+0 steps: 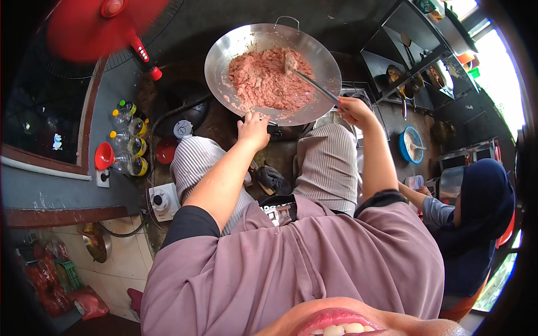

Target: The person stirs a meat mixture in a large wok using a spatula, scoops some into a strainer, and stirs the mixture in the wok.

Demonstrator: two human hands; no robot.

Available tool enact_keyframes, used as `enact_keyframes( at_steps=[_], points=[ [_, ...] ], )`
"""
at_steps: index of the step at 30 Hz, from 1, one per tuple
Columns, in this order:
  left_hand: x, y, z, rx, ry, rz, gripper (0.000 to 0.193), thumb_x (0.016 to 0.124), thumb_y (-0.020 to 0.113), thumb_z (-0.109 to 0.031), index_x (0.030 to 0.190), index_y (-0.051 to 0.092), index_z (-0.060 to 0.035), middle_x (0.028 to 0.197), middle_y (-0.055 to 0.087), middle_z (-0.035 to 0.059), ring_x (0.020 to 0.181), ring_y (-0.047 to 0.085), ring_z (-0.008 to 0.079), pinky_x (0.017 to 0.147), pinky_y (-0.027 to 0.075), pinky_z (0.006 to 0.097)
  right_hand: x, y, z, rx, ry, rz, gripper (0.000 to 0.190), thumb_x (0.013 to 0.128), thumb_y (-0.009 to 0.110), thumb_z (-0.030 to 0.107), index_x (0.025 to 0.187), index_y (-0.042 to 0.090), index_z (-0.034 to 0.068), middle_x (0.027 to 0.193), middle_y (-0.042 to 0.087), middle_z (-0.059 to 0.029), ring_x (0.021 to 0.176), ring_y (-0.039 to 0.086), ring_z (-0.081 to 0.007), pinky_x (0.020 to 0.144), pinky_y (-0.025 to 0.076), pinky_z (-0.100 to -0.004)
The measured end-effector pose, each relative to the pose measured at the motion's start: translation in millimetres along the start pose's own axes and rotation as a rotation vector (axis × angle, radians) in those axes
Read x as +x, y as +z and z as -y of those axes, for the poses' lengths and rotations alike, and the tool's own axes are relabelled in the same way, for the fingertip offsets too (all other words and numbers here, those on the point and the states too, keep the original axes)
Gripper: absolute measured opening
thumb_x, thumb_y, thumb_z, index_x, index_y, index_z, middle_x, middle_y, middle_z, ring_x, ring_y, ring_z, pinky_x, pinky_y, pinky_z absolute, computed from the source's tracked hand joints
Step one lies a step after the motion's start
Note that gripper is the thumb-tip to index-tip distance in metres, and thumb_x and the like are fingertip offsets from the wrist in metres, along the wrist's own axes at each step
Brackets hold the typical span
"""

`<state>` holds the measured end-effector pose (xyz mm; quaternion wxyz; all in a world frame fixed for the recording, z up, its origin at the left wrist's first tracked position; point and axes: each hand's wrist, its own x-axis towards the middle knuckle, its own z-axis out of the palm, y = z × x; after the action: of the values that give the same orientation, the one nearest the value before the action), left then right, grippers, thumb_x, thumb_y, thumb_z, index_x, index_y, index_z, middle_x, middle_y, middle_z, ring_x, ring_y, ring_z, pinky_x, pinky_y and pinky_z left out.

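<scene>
A large metal wok (328,94) sits in front of my knees, its loop handle (288,18) at the far rim. Coarse pinkish-orange mixture (269,84), perhaps a ground paste, covers its bottom. My left hand (254,132) grips the near rim, fingertips over the edge. In my right hand (357,112) is the long metal handle of a spatula or ladle (317,87). The head of that utensil is coated with mixture and rests in it, right of the middle, so its exact shape is hidden.
A red fan (101,25) spins at upper left. Bottles (130,145) and a red funnel (104,156) stand left, near a white dial box (163,202). At right are a blue basin (411,145), metal shelves (403,59) and another person (475,218) beside a large pot (450,185).
</scene>
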<state>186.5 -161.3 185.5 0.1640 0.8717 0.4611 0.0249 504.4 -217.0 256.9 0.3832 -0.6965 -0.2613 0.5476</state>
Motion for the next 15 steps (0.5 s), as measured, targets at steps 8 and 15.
enact_keyframes(
  at_steps=[8, 15],
  points=[
    [17, 22, 12, -0.144, 0.001, -0.263, 0.025, 0.078, 0.062, -0.028, 0.101, 0.067, -0.0176, 0.096, 0.058, 0.0083, 0.102, 0.051, 0.0271, 0.084, 0.040, 0.0447, -122, -5, 102, -1.109, -0.189, 0.106, 0.034, 0.081, 0.056, 0.005, 0.115, 0.060, 0.005, 0.074, 0.064, -0.0070, 0.064, 0.057, -0.0114, 0.065, 0.048, -0.0263],
    [10, 24, 6, -0.179, -0.008, -0.229, 0.027, 0.077, 0.064, -0.023, 0.103, 0.066, -0.0162, 0.101, 0.055, 0.0069, 0.107, 0.048, 0.0253, 0.083, 0.041, 0.0436, -101, 22, 113, -1.236, -0.287, 0.283, 0.033, 0.083, 0.058, 0.011, 0.115, 0.061, 0.008, 0.079, 0.067, -0.0065, 0.067, 0.059, -0.0118, 0.064, 0.048, -0.0273]
  ],
)
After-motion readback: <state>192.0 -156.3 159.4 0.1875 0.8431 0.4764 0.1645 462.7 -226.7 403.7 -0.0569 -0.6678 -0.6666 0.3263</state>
